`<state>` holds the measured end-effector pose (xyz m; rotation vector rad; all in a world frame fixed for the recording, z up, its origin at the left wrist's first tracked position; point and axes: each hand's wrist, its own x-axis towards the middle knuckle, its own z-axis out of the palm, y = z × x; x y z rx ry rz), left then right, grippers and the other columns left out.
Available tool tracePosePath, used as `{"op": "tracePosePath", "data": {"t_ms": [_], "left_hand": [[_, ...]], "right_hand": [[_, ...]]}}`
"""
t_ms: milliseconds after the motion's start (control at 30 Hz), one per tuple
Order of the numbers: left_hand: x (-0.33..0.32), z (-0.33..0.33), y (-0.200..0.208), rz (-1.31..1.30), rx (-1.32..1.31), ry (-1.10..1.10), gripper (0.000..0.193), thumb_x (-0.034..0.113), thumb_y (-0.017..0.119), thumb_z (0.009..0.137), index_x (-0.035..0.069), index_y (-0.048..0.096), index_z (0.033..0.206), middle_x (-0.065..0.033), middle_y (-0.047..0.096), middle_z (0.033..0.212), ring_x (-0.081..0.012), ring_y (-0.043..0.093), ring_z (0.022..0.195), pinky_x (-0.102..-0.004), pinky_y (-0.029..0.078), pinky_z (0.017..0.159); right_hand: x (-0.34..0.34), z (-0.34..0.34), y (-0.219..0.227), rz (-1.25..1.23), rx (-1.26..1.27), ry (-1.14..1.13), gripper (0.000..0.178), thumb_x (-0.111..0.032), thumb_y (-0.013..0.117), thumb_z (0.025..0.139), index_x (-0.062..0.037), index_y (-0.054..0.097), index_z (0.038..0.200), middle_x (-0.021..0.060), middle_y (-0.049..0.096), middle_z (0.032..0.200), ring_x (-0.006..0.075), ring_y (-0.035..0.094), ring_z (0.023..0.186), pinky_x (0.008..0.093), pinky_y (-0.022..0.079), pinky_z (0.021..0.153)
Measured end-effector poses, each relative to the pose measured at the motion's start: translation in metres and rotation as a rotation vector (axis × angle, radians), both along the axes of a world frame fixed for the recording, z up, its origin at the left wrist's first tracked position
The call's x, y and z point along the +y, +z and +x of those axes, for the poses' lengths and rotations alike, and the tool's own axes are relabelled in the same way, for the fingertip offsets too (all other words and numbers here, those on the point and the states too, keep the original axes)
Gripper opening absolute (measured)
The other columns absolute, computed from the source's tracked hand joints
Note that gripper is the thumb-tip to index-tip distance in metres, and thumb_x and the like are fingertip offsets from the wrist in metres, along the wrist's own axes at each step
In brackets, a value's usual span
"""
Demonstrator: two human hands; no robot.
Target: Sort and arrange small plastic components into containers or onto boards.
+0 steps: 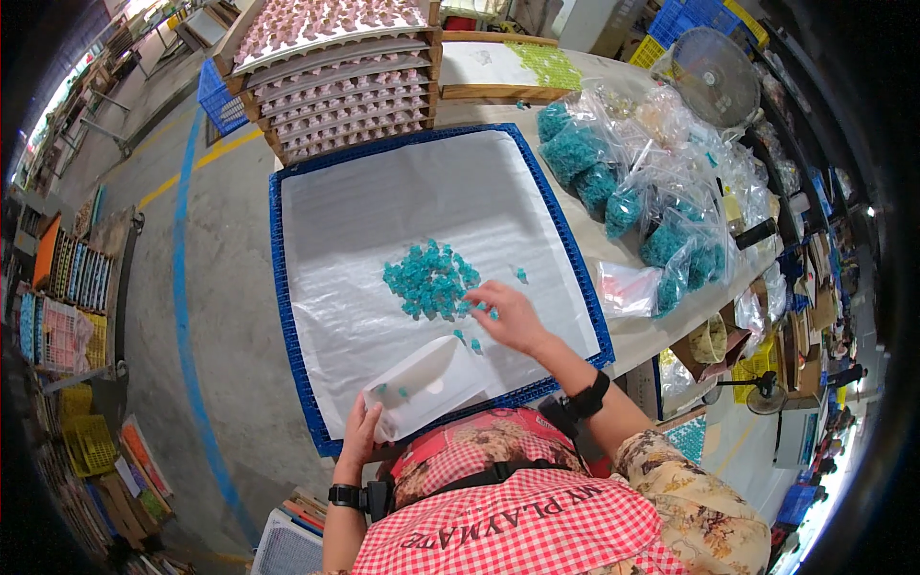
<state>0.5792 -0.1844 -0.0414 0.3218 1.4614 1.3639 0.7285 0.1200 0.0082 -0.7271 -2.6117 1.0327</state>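
Bright teal, lumpy little pieces (426, 278) lie heaped just left of the bent fingers of the right hand (511, 319) (pinching one or not, I cannot tell); the left hand (359, 428) clasps a white tray (443, 372).

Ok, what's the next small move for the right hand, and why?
I'd probably have the right hand spread the pile of teal pieces out a little: they lie bunched mid-sheet, its fingertips are at the pile's near right edge, and the white box in the left hand shows only a few pieces inside.
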Motion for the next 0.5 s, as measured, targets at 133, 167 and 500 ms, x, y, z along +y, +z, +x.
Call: {"op": "tracePosePath", "data": {"t_ms": [133,167,500], "left_hand": [[0.002,0.000,-0.002,0.032,0.100,0.001,0.048,0.025,0.052,0.093,0.002,0.040,0.134,-0.0101,0.058,0.116,-0.0166,0.057,0.100,-0.0293,0.047,0.084],[0.003,0.000,-0.002,0.014,0.054,-0.004,0.048,0.025,0.052,0.093,0.002,0.040,0.134,-0.0100,0.058,0.116,-0.0164,0.057,0.100,-0.0291,0.047,0.083],[-0.001,0.002,-0.009,0.023,0.057,0.019,0.047,0.026,0.052,0.094,0.004,0.041,0.133,-0.0092,0.060,0.107,-0.0128,0.061,0.081,-0.0248,0.050,0.060]], "right_hand": [[0.027,0.018,-0.024,0.246,-0.141,0.059,0.034,0.001,0.065,0.071,-0.0087,0.064,0.104,0.0107,0.059,0.094,0.0312,0.057,0.095,0.0384,0.048,0.084],[0.032,0.021,-0.030,0.248,-0.141,0.055,0.034,0.001,0.065,0.071,-0.0087,0.064,0.104,0.0107,0.059,0.094,0.0312,0.057,0.095,0.0384,0.048,0.084],[0.018,0.014,-0.007,-0.295,0.107,-0.146,0.024,-0.005,0.071,0.073,-0.0046,0.067,0.097,0.0103,0.062,0.092,0.0248,0.063,0.087,0.0332,0.053,0.071]]}}
